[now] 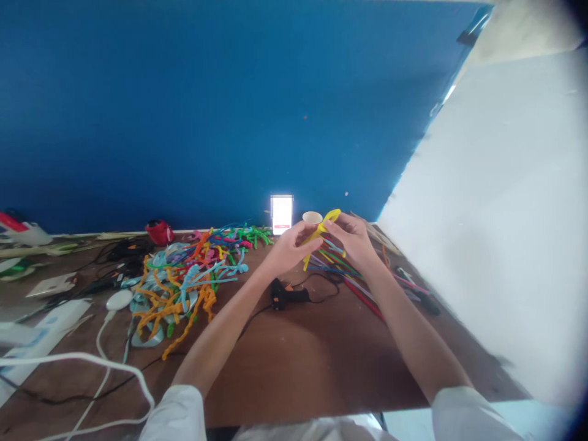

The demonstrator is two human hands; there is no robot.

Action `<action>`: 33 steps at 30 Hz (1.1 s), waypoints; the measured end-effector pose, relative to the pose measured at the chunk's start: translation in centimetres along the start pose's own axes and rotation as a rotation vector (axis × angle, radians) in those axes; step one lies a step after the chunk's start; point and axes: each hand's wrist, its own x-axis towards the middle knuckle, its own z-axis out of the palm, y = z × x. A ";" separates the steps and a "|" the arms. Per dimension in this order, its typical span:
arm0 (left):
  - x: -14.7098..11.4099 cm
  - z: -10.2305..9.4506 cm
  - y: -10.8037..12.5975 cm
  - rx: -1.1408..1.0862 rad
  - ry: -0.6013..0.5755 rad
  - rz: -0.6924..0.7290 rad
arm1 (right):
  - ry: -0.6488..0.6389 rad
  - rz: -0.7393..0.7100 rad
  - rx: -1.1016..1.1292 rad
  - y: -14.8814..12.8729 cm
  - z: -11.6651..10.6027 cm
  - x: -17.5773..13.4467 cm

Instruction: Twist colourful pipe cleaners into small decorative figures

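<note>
A yellow pipe cleaner (331, 215), bent into a loop at its upper end, is held above the far part of the table. The fingers of my left hand (296, 246) pinch its lower part, and a straight end hangs down below them. Close beside it, my right hand (351, 240) grips just under the loop with thumb and fingers. Behind the hands stands a white cup (312, 217), its rim partly showing. On the table below my left hand lies a black glue gun (287, 295) with its cord. Loose straight pipe cleaners (362, 295) lie under my right forearm.
A tangled heap of coloured pipe cleaners (202, 269) covers the table's left middle. A lit phone (282, 214) leans against the blue wall (229, 110). Farther left are a red object (158, 233), a power strip (50, 331) and white cables (124, 366).
</note>
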 end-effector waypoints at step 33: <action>-0.6 -0.1 0.1 -0.793 -0.230 -0.291 | -0.121 -0.271 -0.658 -1.7 -0.8 -0.4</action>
